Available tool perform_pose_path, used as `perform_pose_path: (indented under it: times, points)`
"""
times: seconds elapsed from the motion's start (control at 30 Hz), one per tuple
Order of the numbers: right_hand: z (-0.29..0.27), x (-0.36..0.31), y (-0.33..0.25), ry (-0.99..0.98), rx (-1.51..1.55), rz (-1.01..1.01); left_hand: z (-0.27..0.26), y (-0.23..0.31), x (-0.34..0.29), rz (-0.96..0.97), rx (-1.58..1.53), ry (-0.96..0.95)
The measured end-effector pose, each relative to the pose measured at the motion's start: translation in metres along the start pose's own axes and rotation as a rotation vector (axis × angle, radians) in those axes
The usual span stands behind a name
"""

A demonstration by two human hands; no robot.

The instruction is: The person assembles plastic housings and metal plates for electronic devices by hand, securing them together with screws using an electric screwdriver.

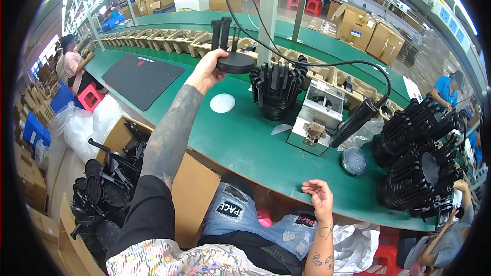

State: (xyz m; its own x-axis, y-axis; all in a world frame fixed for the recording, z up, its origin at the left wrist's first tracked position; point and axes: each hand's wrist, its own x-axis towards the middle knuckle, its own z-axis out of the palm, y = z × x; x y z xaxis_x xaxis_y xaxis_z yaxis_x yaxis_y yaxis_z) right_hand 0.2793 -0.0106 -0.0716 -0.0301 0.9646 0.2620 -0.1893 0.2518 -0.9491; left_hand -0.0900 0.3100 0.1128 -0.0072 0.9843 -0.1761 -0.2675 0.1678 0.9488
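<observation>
My left hand (208,69) is closed on the rim of a black round base with upright posts (236,63), raised over the far side of the green workbench (255,145). My right hand (320,198) hovers by the near edge of the bench, its fingers loosely bent and apart, with nothing in it. Just right of the held base stands a stack of similar black round parts with upright arms (276,94). A white disc (222,103) lies flat below my left hand. Beyond my right hand stands a metal screw-feeder-like box (316,115), with a black corded electric screwdriver (354,122) leaning beside it.
A round grey-topped container (354,161) sits near the bench's front edge. More black stacks (409,179) crowd the right end. A dark mat (144,79) lies left. Beside my left arm is a carton of black parts (110,189). Tan trays (169,38) line the back; other people work nearby.
</observation>
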Motion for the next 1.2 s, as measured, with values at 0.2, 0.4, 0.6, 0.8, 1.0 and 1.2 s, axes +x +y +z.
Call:
perform_pose_path:
  times: [0.2, 0.4, 0.6, 0.8, 1.0, 1.2]
  points:
    - [-0.003, -0.003, 0.002, -0.004, -0.019, 0.014, 0.039, 0.006, 0.004, 0.159, -0.009, -0.113]
    - [-0.002, -0.002, 0.003, 0.01, -0.018, 0.046, 0.057, -0.005, 0.028, 0.224, -0.117, -0.201]
    - [-0.002, -0.003, 0.003, 0.027, -0.037, 0.062, 0.083, -0.011, 0.033, 0.243, 0.058, -0.183]
    - [-0.001, -0.003, 0.003, 0.039, -0.051, 0.06, 0.095, -0.019, 0.03, 0.271, 0.366, -0.261]
    - [0.003, -0.001, 0.002, 0.037, -0.057, 0.06, 0.087, -0.016, 0.027, 0.448, 0.872, -0.205]
    - [-0.001, -0.004, 0.001, 0.074, -0.054, 0.073, 0.077, -0.031, 0.014, 0.554, 0.717, -0.177]
